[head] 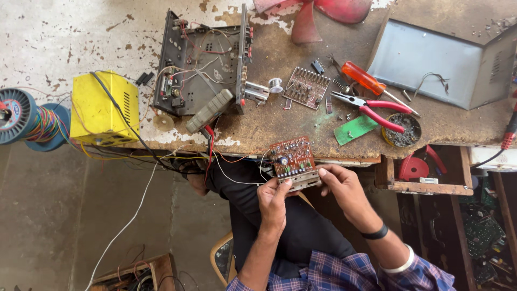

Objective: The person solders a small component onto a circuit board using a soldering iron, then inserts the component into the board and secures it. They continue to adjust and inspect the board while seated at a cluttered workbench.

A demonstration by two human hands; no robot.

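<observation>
Both my hands hold a reddish-brown circuit board [292, 155] with a metal bracket [299, 180] along its near edge, just off the workbench's front edge. My left hand [273, 202] grips the bracket's left end, thumb on top. My right hand [340, 186] pinches the bracket's right end. Thin white and red wires [237, 171] run from the board toward an open black amplifier chassis [202, 62] on the bench.
On the worn workbench [280, 116] lie a second perforated board [306, 86], red-handled pliers [371, 108], an orange screwdriver [369, 81], a green board scrap [354, 129], a grey metal cover [431, 62] and a yellow box [102, 108]. A wire spool [19, 116] stands left.
</observation>
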